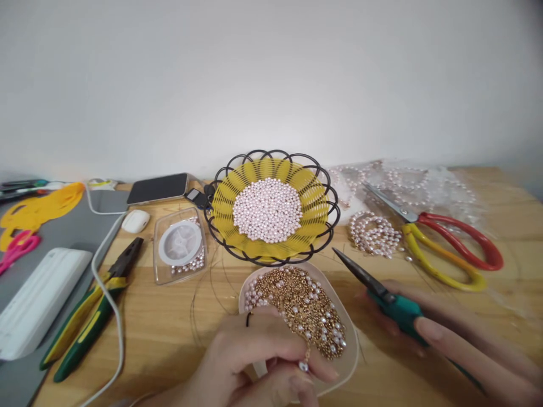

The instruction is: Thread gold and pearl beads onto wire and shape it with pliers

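Note:
Low in front, my left hand (263, 350) pinches the end of a beaded strand between thumb and fingers. A white pearl bead (304, 366) and small gold beads show at the fingertips. Beneath that hand sits a pale tray (350, 353), heaped with gold and pearl bead strands (297, 299). At the right, my right hand (424, 333) is wrapped round a teal-handled tool (396, 311). Its slim, dark, pointed tip looks closed and points up and left, apart from the beads; whether it is snips or pliers I cannot tell.
A yellow basket with black looped rim (220, 226) holds loose pearls behind the tray. Red-and-yellow scissors (424, 226) and a coiled pearl strand (375, 234) lie right. Green-yellow pliers (95, 311), a clear box (180, 249), white cable (114, 316), and phone (159, 188) are left.

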A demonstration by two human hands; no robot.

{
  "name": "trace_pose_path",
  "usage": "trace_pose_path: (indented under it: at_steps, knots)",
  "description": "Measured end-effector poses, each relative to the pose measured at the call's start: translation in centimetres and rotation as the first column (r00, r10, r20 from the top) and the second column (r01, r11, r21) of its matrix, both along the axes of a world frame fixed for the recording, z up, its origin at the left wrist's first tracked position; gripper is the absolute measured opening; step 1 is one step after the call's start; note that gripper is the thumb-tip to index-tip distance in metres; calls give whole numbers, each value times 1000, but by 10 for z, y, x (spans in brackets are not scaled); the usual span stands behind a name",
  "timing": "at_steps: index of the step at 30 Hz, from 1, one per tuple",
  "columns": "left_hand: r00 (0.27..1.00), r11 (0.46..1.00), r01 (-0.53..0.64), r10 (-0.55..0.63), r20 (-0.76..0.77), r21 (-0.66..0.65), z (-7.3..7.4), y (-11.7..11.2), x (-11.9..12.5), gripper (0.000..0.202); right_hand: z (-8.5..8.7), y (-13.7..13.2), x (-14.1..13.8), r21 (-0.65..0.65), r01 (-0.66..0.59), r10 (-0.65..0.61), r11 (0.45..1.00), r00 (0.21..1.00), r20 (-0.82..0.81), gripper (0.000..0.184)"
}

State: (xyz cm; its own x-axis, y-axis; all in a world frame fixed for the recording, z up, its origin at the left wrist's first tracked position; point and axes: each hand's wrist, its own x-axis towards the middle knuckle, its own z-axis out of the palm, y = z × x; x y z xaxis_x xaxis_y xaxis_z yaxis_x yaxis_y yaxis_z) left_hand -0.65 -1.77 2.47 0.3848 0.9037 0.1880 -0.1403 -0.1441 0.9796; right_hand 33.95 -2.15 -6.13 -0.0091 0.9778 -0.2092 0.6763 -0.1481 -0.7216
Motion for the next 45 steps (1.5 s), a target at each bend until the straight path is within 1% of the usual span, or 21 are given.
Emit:
trace_pose_path:
  at_steps: [3, 6, 8, 9, 11, 12, 13, 15, 17, 18, 19, 21, 24, 28, 30, 33, 35, 37, 38, 42, 45]
  knots:
    - [998, 999, -20, 23, -56, 45, 4, 1, 1, 25, 3, 6, -6, -66, 30, -32, 997, 999, -22, 53]
    - [997, 997, -15, 21, -72, 76, 7, 3, 2, 27, 11, 16, -13, -54, 70, -74, 996, 995, -73, 58]
    - [997, 995, -17, 24, -67, 100, 8, 5, 2, 28, 21, 24, -19, -44, 62, -66, 997, 994, -92, 61]
    - [997, 994, -17, 25, -73, 109, 8, 5, 2, 28, 27, 29, -22, -28, 36, -38, 999, 995, -96, 61]
    - [996, 993, -21, 31, -85, 120, 10, 6, 2, 29, 37, 36, -30, -25, -127, 121, 992, 977, -173, 57]
    - [996, 992, -18, 29, -88, 124, 10, 6, 2, 30, 41, 39, -34, 18, -147, 148, 989, 973, -175, 54]
    - [996, 992, -14, 26, -91, 128, 11, 6, 2, 30, 44, 42, -38, 72, -168, 178, 983, 972, -154, 53]
    - [995, 991, -10, 23, -93, 132, 11, 5, 2, 31, 49, 46, -45, 258, -177, 183, 950, 983, 0, 50]
    - [995, 991, -19, 31, -93, 134, 9, 3, 2, 32, 51, 49, -49, 422, -241, 172, 874, 966, 195, 49]
    - [995, 990, -29, 42, -90, 135, 9, 2, 3, 32, 51, 50, -50, 468, -283, 165, 837, 947, 276, 49]
    - [995, 990, -39, 52, -88, 136, 8, 1, 3, 32, 52, 52, -50, 489, -317, 160, 813, 929, 334, 49]
    - [993, 989, -66, 78, -92, 132, 7, 0, 4, 32, 53, 54, -48, 502, -346, 143, 793, 906, 399, 51]
    - [985, 992, -86, 98, -142, 88, 7, -1, 3, 32, 54, 54, -45, 484, -357, 125, 799, 885, 448, 53]
    - [980, 996, -68, 79, -184, 64, 7, -2, 0, 28, 54, 43, -42, 453, -320, 138, 832, 910, 391, 47]
    - [982, 997, -64, 72, -178, 51, 5, -2, -2, 26, 53, 35, -41, 467, -300, 121, 832, 920, 374, 46]
    - [983, 996, -93, 94, -158, 19, 1, 0, -4, 26, 48, 24, -40, 504, -280, 70, 817, 916, 396, 45]
    - [989, 993, -112, 109, -103, -25, -2, 4, -5, 30, 42, 17, -40, 530, -280, 51, 801, 913, 405, 44]
    - [990, 982, -129, 136, 42, -139, -5, 9, -6, 33, 35, 10, -40, 551, -284, 46, 785, 913, 405, 42]
    - [985, 977, -139, 153, 76, -160, -7, 11, -6, 35, 31, 7, -40, 558, -281, 44, 781, 916, 399, 40]
    - [971, 961, -150, 187, 147, -231, -10, 21, -6, 32, 16, -2, -39, 586, -231, 8, 777, 934, 357, 38]
    - [963, 955, -148, 199, 183, -257, -8, 24, -6, 31, 16, -2, -44, 606, -163, -43, 778, 950, 310, 39]
